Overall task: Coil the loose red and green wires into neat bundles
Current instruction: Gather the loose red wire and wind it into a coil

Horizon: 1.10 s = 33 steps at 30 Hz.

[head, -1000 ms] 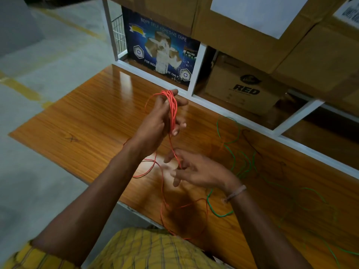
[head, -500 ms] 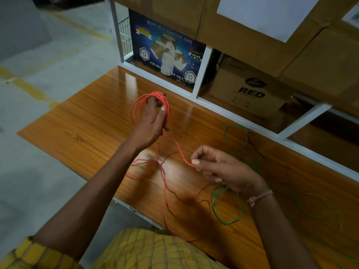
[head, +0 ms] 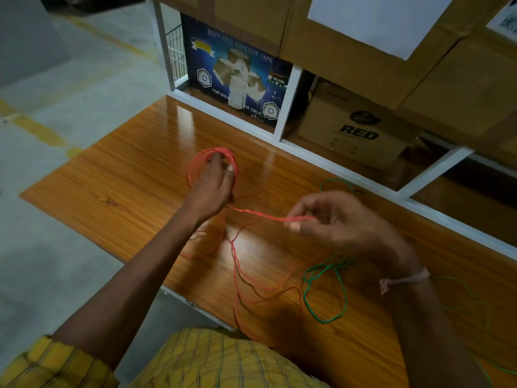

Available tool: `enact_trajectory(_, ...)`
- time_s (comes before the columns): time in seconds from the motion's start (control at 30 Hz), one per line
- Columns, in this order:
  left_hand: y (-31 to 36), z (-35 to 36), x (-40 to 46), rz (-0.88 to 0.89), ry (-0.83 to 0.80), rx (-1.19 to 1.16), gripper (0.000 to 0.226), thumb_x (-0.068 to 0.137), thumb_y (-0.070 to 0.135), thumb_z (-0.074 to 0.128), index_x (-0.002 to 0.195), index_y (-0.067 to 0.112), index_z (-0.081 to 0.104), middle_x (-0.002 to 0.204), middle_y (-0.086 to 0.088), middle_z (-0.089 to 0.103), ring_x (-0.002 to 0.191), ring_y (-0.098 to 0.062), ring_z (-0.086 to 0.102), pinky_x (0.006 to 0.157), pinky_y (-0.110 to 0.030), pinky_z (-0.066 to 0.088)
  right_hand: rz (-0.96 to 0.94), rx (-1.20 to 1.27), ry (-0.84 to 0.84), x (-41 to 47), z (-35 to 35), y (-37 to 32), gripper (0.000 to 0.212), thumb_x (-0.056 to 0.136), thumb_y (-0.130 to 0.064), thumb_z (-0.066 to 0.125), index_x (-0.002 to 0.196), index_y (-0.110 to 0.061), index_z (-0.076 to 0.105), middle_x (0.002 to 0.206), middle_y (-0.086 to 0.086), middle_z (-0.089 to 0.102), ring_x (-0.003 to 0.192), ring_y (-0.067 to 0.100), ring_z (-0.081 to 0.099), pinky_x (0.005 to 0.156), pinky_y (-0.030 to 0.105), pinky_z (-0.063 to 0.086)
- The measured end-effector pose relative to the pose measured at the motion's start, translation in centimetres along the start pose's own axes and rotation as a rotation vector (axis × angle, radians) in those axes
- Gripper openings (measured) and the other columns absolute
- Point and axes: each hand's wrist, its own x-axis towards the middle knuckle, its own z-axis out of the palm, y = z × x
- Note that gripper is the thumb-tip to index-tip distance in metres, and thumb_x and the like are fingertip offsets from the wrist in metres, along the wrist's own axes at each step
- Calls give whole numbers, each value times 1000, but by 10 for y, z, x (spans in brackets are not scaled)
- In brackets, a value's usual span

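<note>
Several loops of red wire [head: 195,163] are wound around my left hand [head: 212,186], held above the wooden table [head: 126,175]. From that coil a taut strand of red wire runs right to my right hand [head: 333,217], which pinches it between thumb and fingers. More loose red wire [head: 237,281] trails over the table and off its near edge. The green wire [head: 324,292] lies loose in a tangle on the table below my right wrist, with a loop showing behind my right hand.
A white shelf frame [head: 288,102] borders the table's far side, holding a blue adhesive-tape box [head: 237,77] and a cardboard box marked RED [head: 358,127]. Large cartons [head: 363,51] sit above. Concrete floor [head: 56,93] lies to the left.
My left hand has lowered and turned palm down, the red coil now spread in wider loops around it. My right hand has taken a red strand and pulled it out rightward.
</note>
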Motion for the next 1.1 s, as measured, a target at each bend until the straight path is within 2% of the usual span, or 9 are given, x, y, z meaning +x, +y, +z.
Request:
enact_trajectory(0.1,8,-4,-18,-7,-284,-155,41,112,44,38,143,18,45,115,-19,66,82,-28,72,64,-33,52,-86,-21,285,6,-18,7,7,97,-23,75,96,-17,79,88,19,67,76,18,58,69,29,47)
enact_trajectory(0.27,42,-11,-50,-110,-755,-516,32,117,27,34,145,19,49,126,-17,73,51,-19,51,46,-28,34,-134,-23,578,32,-21,36,8,99,-24,74,102,-18,78,90,17,67,80,27,60,72,35,52)
enact_trajectory(0.37,54,-13,-57,-90,-811,-690,40,117,26,30,151,15,48,132,-26,69,46,-15,45,43,-24,29,-107,10,663,51,-11,56,10,98,-32,75,101,-23,78,98,5,73,92,25,68,79,43,58)
enact_trajectory(0.53,69,-20,-57,-7,-873,-992,48,115,25,27,158,8,40,131,-28,62,43,-8,45,40,-17,33,-42,2,596,69,9,67,15,102,-28,69,102,-17,79,99,-3,76,96,15,70,82,32,55)
enact_trajectory(0.73,92,-32,-47,47,-679,-1147,50,115,25,23,161,8,35,130,-21,65,54,-13,56,46,-18,43,2,36,396,70,53,61,19,95,-44,58,97,-50,75,80,-15,73,78,0,66,72,32,52)
enact_trajectory(0.83,94,-32,-35,-10,-463,-1121,48,116,32,26,158,12,39,133,-17,67,64,-16,63,53,-25,47,65,14,169,63,72,52,26,109,-36,53,115,-26,75,66,-2,65,55,10,62,61,31,48)
enact_trajectory(0.9,91,-31,-25,-24,-328,-1078,46,116,34,29,157,16,37,137,-14,66,74,-21,67,55,-24,50,133,-5,-58,58,82,46,28,112,-31,49,122,-16,70,67,4,69,55,22,70,63,33,52)
enact_trajectory(1.0,83,-36,-12,9,-164,-791,42,117,35,32,157,23,32,140,-10,64,84,-25,73,61,-26,54,87,-94,-274,43,87,40,20,109,-17,53,122,-13,67,75,15,75,60,27,76,68,37,59)
enact_trajectory(1.1,69,-39,-6,66,-87,-434,36,118,31,32,154,30,29,120,-6,70,84,-22,76,67,-31,58,10,-128,-312,25,72,29,18,104,-10,60,122,-11,62,75,13,75,58,24,75,63,37,58)
